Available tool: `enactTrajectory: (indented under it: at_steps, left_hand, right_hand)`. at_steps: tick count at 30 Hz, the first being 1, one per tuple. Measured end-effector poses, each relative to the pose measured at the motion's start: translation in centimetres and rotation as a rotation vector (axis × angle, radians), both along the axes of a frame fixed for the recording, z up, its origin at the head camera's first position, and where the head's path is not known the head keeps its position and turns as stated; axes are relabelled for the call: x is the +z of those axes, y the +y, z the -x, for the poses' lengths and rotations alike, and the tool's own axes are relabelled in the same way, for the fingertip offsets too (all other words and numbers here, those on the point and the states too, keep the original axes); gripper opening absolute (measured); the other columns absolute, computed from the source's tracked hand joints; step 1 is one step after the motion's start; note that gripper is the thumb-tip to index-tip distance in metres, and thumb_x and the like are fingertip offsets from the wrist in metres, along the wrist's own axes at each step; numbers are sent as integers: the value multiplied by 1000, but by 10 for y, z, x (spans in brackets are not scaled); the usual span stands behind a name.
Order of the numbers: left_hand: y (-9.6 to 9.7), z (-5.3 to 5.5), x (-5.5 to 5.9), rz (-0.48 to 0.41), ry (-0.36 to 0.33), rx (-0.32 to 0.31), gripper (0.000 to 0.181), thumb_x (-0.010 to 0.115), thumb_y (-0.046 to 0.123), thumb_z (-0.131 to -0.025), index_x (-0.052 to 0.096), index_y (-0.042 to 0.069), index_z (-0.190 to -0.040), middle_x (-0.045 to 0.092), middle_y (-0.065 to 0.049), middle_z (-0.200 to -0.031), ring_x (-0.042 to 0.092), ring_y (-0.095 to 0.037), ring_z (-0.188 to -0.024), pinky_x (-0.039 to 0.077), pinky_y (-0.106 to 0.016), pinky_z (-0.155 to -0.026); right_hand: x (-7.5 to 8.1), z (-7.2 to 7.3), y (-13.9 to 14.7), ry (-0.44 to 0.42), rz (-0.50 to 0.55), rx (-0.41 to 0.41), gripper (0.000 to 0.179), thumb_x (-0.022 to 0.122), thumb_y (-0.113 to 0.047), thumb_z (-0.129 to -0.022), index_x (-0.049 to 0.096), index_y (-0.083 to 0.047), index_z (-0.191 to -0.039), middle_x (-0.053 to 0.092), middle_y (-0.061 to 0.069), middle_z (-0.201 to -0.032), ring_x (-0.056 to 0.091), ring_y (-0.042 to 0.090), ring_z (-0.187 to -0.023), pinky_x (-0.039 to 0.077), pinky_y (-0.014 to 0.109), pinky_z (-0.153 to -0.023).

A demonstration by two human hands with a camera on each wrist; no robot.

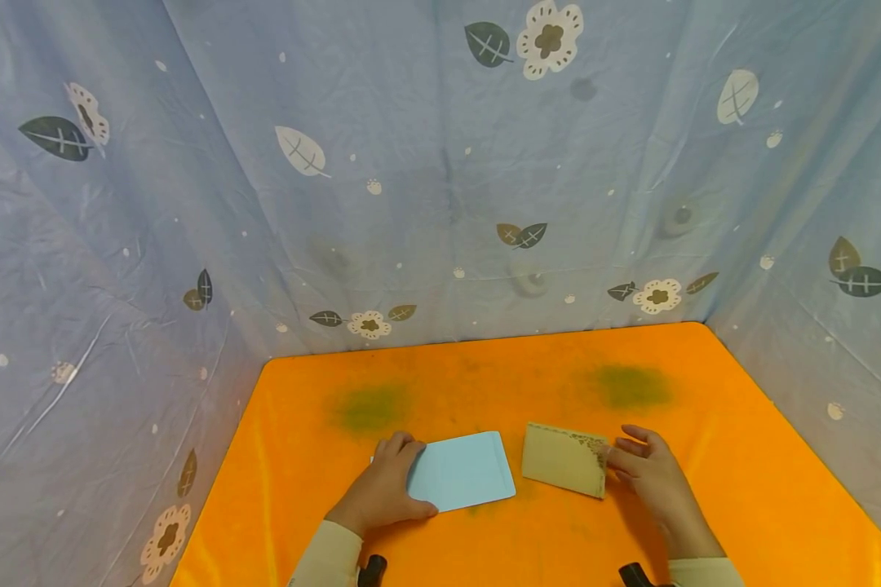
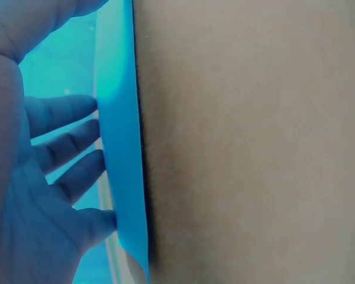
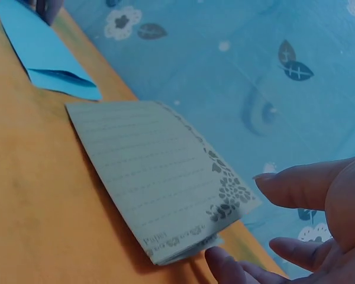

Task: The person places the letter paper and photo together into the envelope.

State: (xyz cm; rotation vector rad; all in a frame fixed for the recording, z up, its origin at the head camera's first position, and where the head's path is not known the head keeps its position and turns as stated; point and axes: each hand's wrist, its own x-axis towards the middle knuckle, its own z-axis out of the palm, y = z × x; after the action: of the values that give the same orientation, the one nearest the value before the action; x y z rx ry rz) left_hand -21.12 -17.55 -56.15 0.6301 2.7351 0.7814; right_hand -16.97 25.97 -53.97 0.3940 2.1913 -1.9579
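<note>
One blue envelope (image 1: 464,471) in left fingers (image 2: 65,111) — patterned paper (image 1: 560,459) by right fingers (image 3: 225,266).

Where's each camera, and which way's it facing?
Head: on the head, facing forward and down at the orange table; left hand, right hand, sleeves show.
Left wrist: on that wrist, facing the blue paper; left hand shows.
Right wrist: on that wrist, facing the patterned paper; right hand shows.
Head and right wrist share both papers.

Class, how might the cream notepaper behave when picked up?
The cream notepaper is probably light, looking thin for its width. It may flex, since its sides curve slightly. Its layers might spread, as several edges show at one end.
</note>
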Motion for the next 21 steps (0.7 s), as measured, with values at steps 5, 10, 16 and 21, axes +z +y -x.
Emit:
enactTrajectory:
  at_steps: [5,10,16,21]
  left_hand:
    - [1,-1,2,-5,-16,3,101,94,58,-80,54,7,-158,44,-9,-153,41,-31,-128,55,-49,-94]
    - [1,-1,2,-3,-18,6,101,94,59,-80,54,8,-158,44,-9,-152,41,-31,-128,55,-49,-94]
    - [1,-1,1,-4,-18,8,101,94,60,-80,54,8,-157,44,-9,-152,41,-30,-128,55,-49,-94]
    - [0,-1,1,-7,-19,8,102,94,59,-80,54,7,-158,44,-10,-153,41,-31,-128,55,-49,-94]
  right_hand:
    - [-4,0,-4,12,7,9,80,65,-20,-112,15,9,-168,35,37,-162,61,30,-127,55,36,-94]
    - [-10,0,-8,22,9,10,71,64,-16,-112,24,8,-166,46,35,-156,68,19,-114,56,36,-88]
    - [-14,-1,-12,14,-25,18,65,67,-12,-110,35,8,-162,52,29,-146,66,28,-113,57,41,-86]
    - [-16,-1,-15,-6,-64,27,58,74,-10,-105,51,12,-153,65,20,-130,66,27,-109,57,39,-86]
